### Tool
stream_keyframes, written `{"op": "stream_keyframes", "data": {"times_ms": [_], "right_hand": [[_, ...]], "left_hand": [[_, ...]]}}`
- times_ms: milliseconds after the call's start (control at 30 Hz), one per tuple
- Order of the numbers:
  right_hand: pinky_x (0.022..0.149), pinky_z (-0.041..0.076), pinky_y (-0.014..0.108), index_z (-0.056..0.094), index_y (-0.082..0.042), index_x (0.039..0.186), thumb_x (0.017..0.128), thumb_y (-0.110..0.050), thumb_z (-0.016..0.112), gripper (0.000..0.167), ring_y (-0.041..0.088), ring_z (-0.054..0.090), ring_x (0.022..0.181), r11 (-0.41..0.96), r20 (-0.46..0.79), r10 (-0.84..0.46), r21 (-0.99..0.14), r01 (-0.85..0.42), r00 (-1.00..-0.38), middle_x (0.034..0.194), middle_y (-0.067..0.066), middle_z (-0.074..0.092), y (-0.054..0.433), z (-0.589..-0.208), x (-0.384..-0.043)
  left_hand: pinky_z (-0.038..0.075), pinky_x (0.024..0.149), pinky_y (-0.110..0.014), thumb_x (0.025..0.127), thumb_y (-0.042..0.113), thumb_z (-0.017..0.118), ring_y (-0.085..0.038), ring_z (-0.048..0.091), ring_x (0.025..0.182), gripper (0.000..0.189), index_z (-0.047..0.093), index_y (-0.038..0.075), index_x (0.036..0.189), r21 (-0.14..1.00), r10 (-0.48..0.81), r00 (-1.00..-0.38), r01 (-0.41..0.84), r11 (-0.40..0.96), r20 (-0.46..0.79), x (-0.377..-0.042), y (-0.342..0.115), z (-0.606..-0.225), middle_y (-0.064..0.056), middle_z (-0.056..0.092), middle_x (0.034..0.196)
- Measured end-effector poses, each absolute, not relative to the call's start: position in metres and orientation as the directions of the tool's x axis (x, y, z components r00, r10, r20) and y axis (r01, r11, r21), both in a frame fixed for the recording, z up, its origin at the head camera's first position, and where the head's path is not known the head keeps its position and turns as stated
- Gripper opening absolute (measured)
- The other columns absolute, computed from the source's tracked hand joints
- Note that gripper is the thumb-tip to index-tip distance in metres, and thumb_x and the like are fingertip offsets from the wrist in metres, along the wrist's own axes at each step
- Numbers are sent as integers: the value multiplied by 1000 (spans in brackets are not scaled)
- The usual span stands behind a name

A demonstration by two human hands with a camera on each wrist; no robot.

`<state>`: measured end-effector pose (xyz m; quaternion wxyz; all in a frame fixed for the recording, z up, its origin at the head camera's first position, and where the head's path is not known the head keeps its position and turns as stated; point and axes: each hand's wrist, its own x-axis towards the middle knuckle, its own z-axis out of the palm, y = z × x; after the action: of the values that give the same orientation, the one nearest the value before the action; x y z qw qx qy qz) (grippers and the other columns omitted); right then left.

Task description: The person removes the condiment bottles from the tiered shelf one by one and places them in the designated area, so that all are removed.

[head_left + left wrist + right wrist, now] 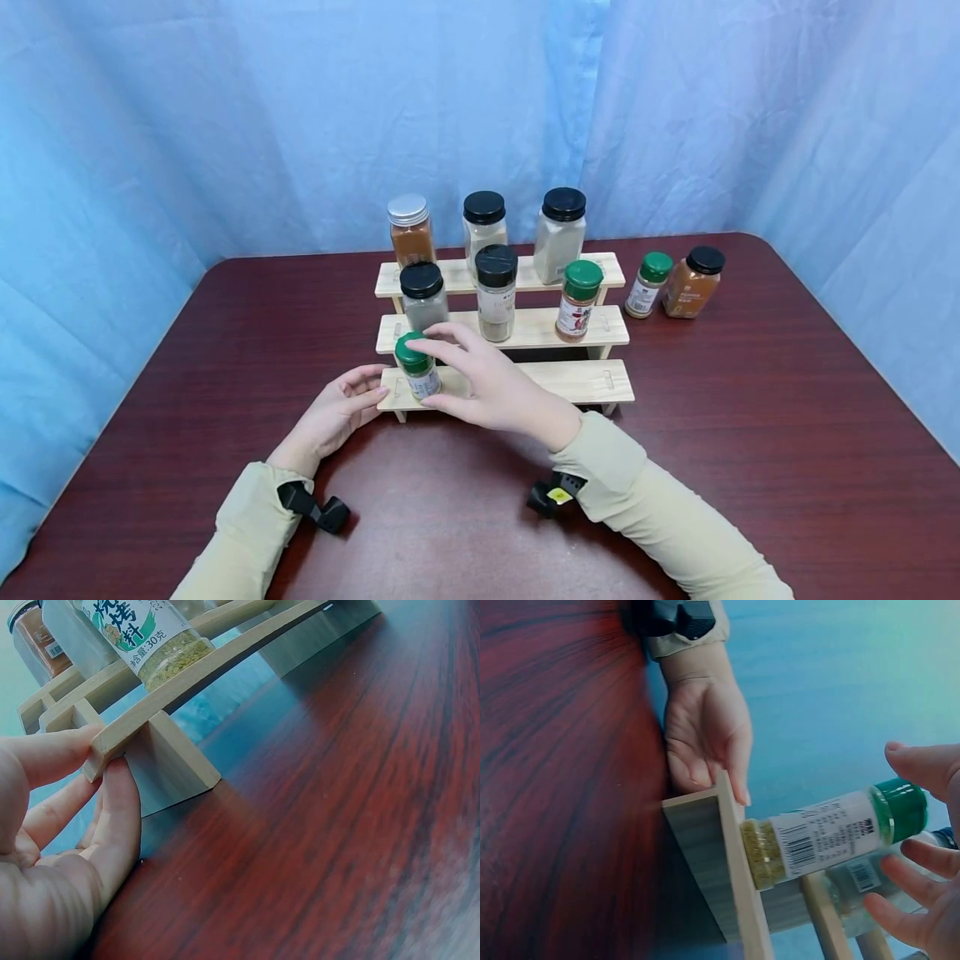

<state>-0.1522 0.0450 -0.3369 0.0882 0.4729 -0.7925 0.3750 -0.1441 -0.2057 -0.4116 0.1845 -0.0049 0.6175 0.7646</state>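
A small spice jar with a green lid (422, 382) stands upright at the left end of the bottom step of a three-tier wooden rack (540, 383). In the right wrist view, yellowish-green seasoning (763, 853) shows through its base. My right hand (495, 379) is around this jar with fingers spread; the right wrist view shows a gap between thumb (922, 766) and lid. My left hand (337, 417) pinches the left end of the bottom step, its thumb (64, 754) on top and fingers beneath.
On the middle step stand two black-lidded jars (496, 292) (424, 298) and a green-lidded jar (574, 302). The top step bears a silver-lidded jar (411, 233) and two black-lidded jars (559, 237) (484, 225). Right of the rack, a green-lidded jar (647, 287) and an orange-brown jar (690, 287) stand on the table (750, 433).
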Motion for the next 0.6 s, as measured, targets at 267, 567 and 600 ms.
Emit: {"op": "stream_keyframes", "data": {"times_ms": [267, 567, 600], "right_hand": [[96, 45, 37, 52, -10, 131, 83, -20, 74, 54, 26, 46, 121, 331, 461, -682, -498, -801, -568, 131, 14, 46, 41, -342, -153], [103, 41, 38, 46, -7, 132, 83, -14, 73, 57, 25, 49, 119, 295, 449, -693, -537, -790, -564, 129, 14, 48, 37, -354, -157], [103, 41, 38, 46, -6, 132, 82, -13, 73, 57, 24, 49, 119, 290, 455, -692, -536, -793, -561, 129, 14, 49, 37, -355, -158]], "left_hand": [[52, 77, -20, 94, 1, 54, -5, 61, 87, 28, 47, 9, 120, 939, 277, -930, -295, -175, -241, -144, -206, -410, 3, 59, 98], [52, 77, -20, 93, 1, 55, -5, 61, 86, 26, 49, 13, 115, 942, 282, -934, -277, -187, -219, -144, -206, -412, 3, 60, 96], [52, 77, -20, 93, 1, 55, -5, 61, 86, 25, 49, 13, 115, 942, 282, -934, -277, -189, -218, -144, -206, -412, 3, 60, 96]]}}
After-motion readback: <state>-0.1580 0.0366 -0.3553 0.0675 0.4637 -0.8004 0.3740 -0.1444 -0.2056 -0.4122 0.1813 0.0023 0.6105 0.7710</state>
